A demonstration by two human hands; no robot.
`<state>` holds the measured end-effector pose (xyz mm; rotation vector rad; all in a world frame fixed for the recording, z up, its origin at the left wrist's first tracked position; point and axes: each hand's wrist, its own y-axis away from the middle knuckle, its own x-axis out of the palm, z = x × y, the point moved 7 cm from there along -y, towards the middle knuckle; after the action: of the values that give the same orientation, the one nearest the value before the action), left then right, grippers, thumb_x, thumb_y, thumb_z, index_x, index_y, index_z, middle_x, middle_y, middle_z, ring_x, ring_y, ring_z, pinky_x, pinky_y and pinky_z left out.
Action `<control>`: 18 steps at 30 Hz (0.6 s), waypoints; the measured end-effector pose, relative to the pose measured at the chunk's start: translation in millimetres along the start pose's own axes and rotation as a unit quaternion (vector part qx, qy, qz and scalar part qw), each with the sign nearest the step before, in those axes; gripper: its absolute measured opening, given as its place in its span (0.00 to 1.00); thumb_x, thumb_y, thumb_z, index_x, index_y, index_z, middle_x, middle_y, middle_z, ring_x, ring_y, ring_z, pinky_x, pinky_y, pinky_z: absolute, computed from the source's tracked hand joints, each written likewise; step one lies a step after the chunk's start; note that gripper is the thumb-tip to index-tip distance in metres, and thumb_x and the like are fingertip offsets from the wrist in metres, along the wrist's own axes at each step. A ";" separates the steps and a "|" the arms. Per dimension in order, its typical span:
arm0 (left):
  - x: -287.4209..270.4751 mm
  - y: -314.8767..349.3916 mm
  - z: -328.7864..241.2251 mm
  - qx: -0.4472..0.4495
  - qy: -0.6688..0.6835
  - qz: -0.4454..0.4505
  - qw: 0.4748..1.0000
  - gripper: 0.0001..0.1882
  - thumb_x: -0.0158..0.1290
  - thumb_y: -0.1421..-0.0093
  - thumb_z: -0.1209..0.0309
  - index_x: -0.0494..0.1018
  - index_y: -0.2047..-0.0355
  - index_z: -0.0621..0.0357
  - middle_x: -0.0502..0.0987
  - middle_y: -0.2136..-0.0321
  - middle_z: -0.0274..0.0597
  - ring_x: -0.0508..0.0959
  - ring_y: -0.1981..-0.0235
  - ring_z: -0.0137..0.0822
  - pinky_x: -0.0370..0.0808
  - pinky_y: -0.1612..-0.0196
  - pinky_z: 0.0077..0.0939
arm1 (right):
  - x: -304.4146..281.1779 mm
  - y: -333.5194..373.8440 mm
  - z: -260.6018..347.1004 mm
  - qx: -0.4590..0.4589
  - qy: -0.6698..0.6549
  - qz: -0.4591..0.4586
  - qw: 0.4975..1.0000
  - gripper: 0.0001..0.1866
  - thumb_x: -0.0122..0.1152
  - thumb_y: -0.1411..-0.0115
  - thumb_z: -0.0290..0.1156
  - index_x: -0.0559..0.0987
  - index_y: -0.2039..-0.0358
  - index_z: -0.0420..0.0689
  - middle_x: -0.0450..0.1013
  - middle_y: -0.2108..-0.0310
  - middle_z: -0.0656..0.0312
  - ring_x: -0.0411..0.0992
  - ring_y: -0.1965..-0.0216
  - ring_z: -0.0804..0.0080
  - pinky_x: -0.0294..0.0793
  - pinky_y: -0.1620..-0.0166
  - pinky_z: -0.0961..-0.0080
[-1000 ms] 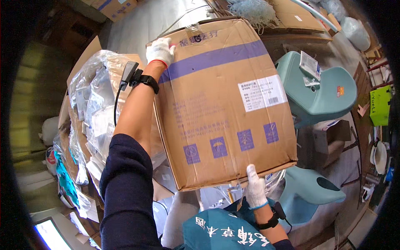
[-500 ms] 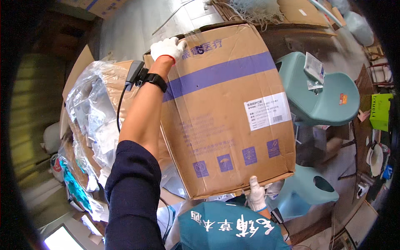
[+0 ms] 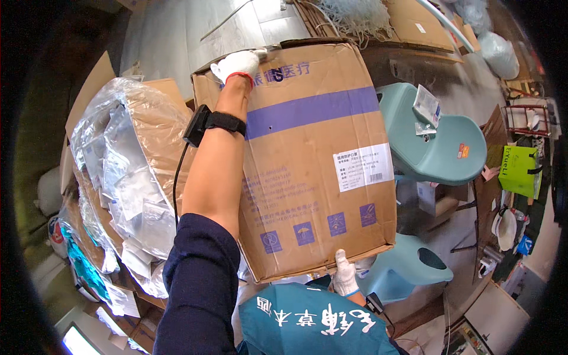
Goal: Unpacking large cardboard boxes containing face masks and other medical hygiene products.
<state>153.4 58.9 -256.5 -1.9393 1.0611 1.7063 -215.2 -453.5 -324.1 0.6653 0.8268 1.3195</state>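
Cardboard box (image 3: pixel 302 157); left hand (image 3: pixel 236 65) on far edge; right hand (image 3: pixel 345 276) on near edge

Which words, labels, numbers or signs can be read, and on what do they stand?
Described, not copied:
Cardboard box: purple print and four square symbols, one an umbrella.
White label on it: black print, barcode; smallest lines unreadable.
Teal garment: white characters.
Lime-green bag: dark lettering.
Orange sticker on teal plastic piece: too small to read.
White packet there: also unreadable.
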 end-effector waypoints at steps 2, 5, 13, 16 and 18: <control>-9.0 6.5 -15.0 -0.004 0.001 0.023 1.000 0.26 0.42 0.44 0.45 0.78 0.53 0.39 0.76 0.49 0.38 0.72 0.45 0.45 0.49 0.36 0.46 | -4.1 -4.3 -7.3 0.031 0.035 0.013 0.999 0.27 0.61 0.41 0.50 0.76 0.55 0.37 0.73 0.59 0.61 0.69 0.62 0.74 0.71 0.59 0.74; 0.6 1.7 -12.7 -0.010 0.075 0.094 0.993 0.37 0.46 0.51 0.35 0.80 0.58 0.52 0.80 0.59 0.44 0.77 0.55 0.47 0.62 0.44 0.41 | -3.0 -1.3 1.4 -0.010 -0.001 -0.012 1.000 0.27 0.62 0.41 0.48 0.74 0.51 0.37 0.72 0.56 0.61 0.69 0.59 0.73 0.71 0.55 0.73; 1.8 -58.3 -10.5 0.185 -0.103 0.074 0.975 0.28 0.51 0.46 0.47 0.78 0.63 0.62 0.78 0.69 0.58 0.77 0.68 0.57 0.74 0.61 0.39 | 10.5 0.2 23.4 -0.019 -0.031 0.043 0.998 0.25 0.63 0.41 0.40 0.71 0.49 0.38 0.71 0.55 0.61 0.71 0.59 0.72 0.73 0.55 0.72; -43.7 45.7 -55.0 0.240 -0.048 0.071 0.967 0.25 0.51 0.43 0.51 0.78 0.62 0.64 0.80 0.69 0.55 0.79 0.70 0.50 0.76 0.64 0.36 | 4.3 3.8 34.1 -0.048 -0.006 0.022 0.999 0.24 0.62 0.40 0.40 0.71 0.50 0.37 0.71 0.55 0.61 0.71 0.58 0.72 0.74 0.56 0.72; -53.8 73.8 -5.5 0.075 0.317 0.115 0.938 0.19 0.48 0.37 0.58 0.80 0.61 0.62 0.81 0.70 0.46 0.79 0.73 0.34 0.75 0.67 0.24 | 1.9 8.7 20.9 0.020 0.054 0.022 0.998 0.21 0.62 0.40 0.40 0.74 0.54 0.37 0.73 0.58 0.61 0.71 0.59 0.73 0.73 0.57 0.73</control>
<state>104.1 22.8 -188.3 -2.3999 1.6366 1.0489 -202.6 -449.7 -305.6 0.6510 0.9338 1.3907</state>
